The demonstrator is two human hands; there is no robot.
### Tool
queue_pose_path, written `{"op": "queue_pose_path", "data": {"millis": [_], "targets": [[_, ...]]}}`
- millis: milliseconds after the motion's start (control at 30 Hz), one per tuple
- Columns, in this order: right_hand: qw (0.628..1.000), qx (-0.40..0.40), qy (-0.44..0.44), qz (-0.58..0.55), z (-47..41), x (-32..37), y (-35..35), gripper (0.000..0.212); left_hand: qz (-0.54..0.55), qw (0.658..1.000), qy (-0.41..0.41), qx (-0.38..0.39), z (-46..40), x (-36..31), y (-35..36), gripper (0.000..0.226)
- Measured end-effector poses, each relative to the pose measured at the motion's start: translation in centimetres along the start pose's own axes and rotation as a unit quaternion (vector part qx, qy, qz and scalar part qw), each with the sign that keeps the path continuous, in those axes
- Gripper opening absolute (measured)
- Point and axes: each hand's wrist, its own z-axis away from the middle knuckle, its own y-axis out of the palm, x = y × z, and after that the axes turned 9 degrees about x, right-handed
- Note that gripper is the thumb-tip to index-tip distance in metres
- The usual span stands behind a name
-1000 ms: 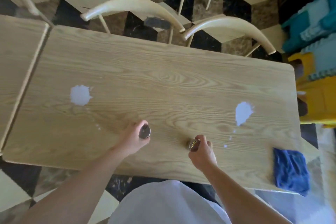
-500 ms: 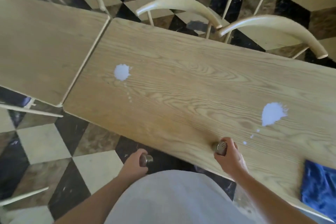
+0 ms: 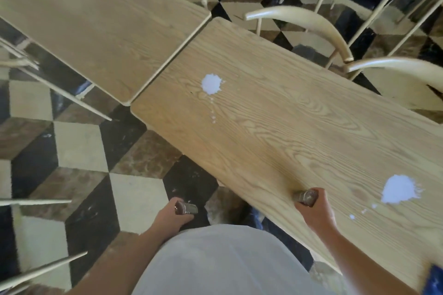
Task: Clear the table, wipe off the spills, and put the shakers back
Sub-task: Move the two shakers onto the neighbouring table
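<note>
My left hand grips a metal-topped shaker over the floor, clear of the table's near edge. Over that near edge my right hand grips a second shaker, lying sideways. The wooden table carries two white spills: one near its left end with a trail of drops, another just right of my right hand. A corner of a blue cloth shows at the frame's lower right edge.
A second wooden table butts against the left end of the first. Cream chairs stand along the far side, another chair's back to the right. Thin chair legs cross the checkered floor at left.
The view has swung left, so the table slid right and the cloth is almost out of frame. Both hands have lifted the shakers; my left hand drew back off the table to over the floor.
</note>
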Motion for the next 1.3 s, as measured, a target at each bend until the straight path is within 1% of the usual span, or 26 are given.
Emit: {"op": "queue_pose_path", "data": {"millis": [200,300,433,500,600,667,700,767,833,867,933,1000,1067,1100,1167,1200,1300], "targets": [[0.999,0.003,-0.026,0.046,0.1,5.7,5.1,0.043,0.023,0.999,-0.024,0.022,-0.6,5.0,-4.4,0.045],[0.995,-0.001,-0.049,0.082,0.0,9.8,8.6,0.042,0.064,0.998,-0.028,0.005,-1.4,8.4,-8.1,0.043],[0.992,0.012,-0.077,0.097,0.7,16.1,15.3,0.039,0.141,0.987,-0.063,-0.033,-2.8,14.2,-13.8,0.043],[0.991,0.031,-0.092,0.096,1.0,19.8,19.0,0.038,0.189,0.977,-0.077,-0.057,-3.4,16.9,-16.4,0.042],[0.983,0.094,-0.101,0.119,2.0,25.0,24.9,0.042,0.245,0.961,-0.112,-0.059,-3.4,20.8,-18.8,0.038],[0.975,0.134,-0.111,0.139,3.5,27.2,28.9,0.046,0.291,0.945,-0.147,-0.038,-3.5,23.8,-19.4,0.039],[0.970,0.149,-0.116,0.150,4.4,27.9,30.6,0.047,0.327,0.930,-0.166,-0.024,-3.8,25.4,-19.4,0.042],[0.955,0.180,-0.133,0.196,5.7,29.3,33.4,0.044,0.369,0.911,-0.184,-0.019,-4.6,28.0,-18.8,0.047],[0.928,0.221,-0.151,0.259,6.0,31.5,35.0,0.041,0.402,0.898,-0.177,-0.034,-3.8,27.5,-19.3,0.050],[0.920,0.236,-0.152,0.274,5.5,32.8,35.7,0.042,0.405,0.894,-0.187,-0.049,-3.8,27.6,-19.3,0.045],[0.919,0.249,-0.136,0.274,4.3,35.3,36.7,0.044,0.413,0.890,-0.183,-0.070,-4.5,28.2,-19.6,0.035],[0.921,0.258,-0.108,0.269,3.0,37.7,37.5,0.046,0.388,0.903,-0.162,-0.082,-4.2,27.4,-21.8,0.034],[0.926,0.265,-0.082,0.256,1.0,39.4,38.8,0.055,0.376,0.907,-0.167,-0.092,-3.9,26.6,-24.4,0.028],[0.925,0.273,-0.075,0.253,-0.6,39.9,39.7,0.059,0.384,0.902,-0.171,-0.099,-3.9,26.5,-25.7,0.026],[0.922,0.279,-0.080,0.257,-3.9,40.8,42.1,0.063,0.404,0.889,-0.190,-0.099,-4.6,27.1,-28.0,0.030],[0.920,0.278,-0.082,0.263,-3.7,42.5,43.1,0.064,0.407,0.886,-0.199,-0.099,-5.3,27.4,-29.1,0.030],[0.918,0.293,-0.103,0.248,-1.9,49.1,45.9,0.057,0.380,0.903,-0.183,-0.086,-7.6,27.7,-34.6,0.028]]}}
